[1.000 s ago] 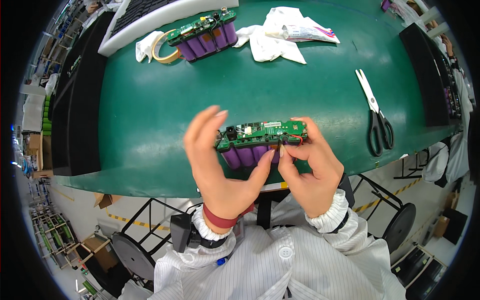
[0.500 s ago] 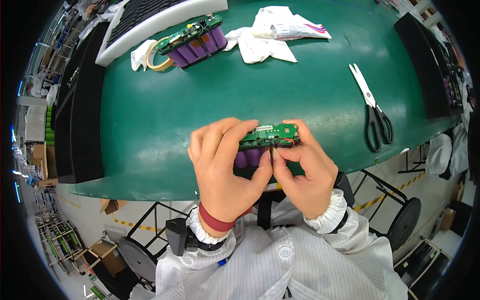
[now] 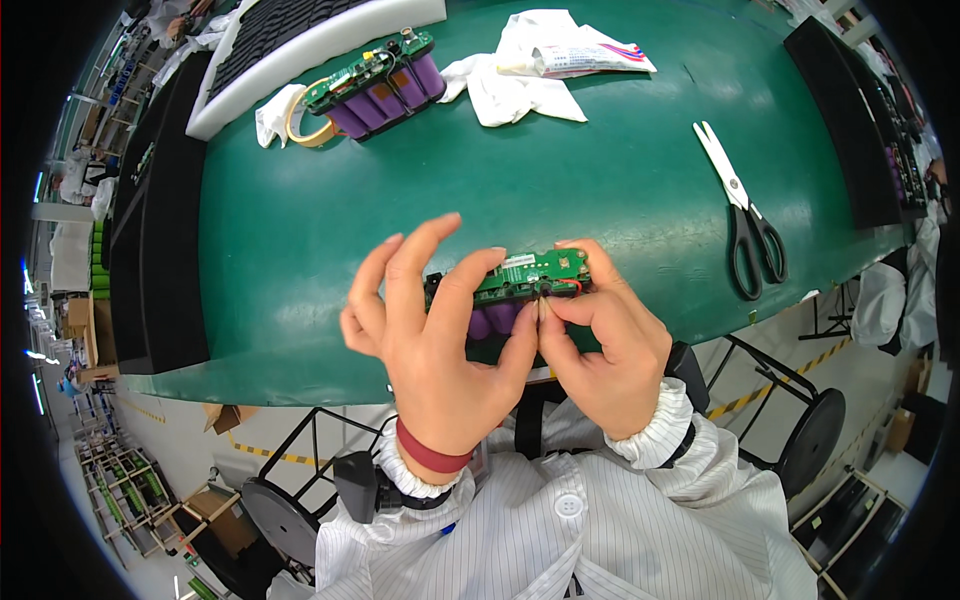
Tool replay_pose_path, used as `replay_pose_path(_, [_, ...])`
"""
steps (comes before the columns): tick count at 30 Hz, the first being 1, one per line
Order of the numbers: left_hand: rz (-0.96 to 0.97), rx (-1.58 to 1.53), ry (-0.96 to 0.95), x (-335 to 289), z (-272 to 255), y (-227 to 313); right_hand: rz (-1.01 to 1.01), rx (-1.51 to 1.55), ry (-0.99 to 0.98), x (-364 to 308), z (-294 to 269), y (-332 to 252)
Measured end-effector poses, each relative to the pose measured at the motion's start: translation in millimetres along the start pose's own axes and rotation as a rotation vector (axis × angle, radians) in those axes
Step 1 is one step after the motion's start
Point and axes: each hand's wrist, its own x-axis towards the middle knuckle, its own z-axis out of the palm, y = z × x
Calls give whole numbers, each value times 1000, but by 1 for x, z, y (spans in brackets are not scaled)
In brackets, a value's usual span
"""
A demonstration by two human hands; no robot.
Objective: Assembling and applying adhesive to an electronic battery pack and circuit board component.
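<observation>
A battery pack with a green circuit board on top of purple cells (image 3: 545, 268) stands near the table's front edge, between my hands. My left hand (image 3: 440, 345) grips its left part, index finger on the board's edge and thumb at the front. The other left fingers are lifted and spread. My right hand (image 3: 612, 345) clasps the right end, with fingers reaching behind and the thumb at the front. Both thumb tips nearly meet at the front of the board, beside a short red wire. Whatever is between the thumb tips is too small to make out.
A second purple battery pack (image 3: 390, 95) stands at the back left, against a roll of tape (image 3: 312, 138). White cloth (image 3: 525, 98) and a white tube (image 3: 595, 60) lie behind. Black-handled scissors (image 3: 742, 215) are on the right. Black foam blocks (image 3: 160, 260) flank the table.
My left middle, ring and little fingers have lifted off the pack and spread to the left. The dark strand seen between my thumbs is now mostly hidden. The pack stays in about the same place.
</observation>
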Motion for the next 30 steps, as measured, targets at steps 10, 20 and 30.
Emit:
replay_pose_path(10, [31,-237,-364,40,-5,-38,104,49,-60,19,0,8])
replay_pose_path(20, [16,-342,-268,33,4,-45,198,123,-97,23,6,18])
replay_pose_path(30, [-617,-1048,16,-16,36,-29,178,144,-117,20,2,8])
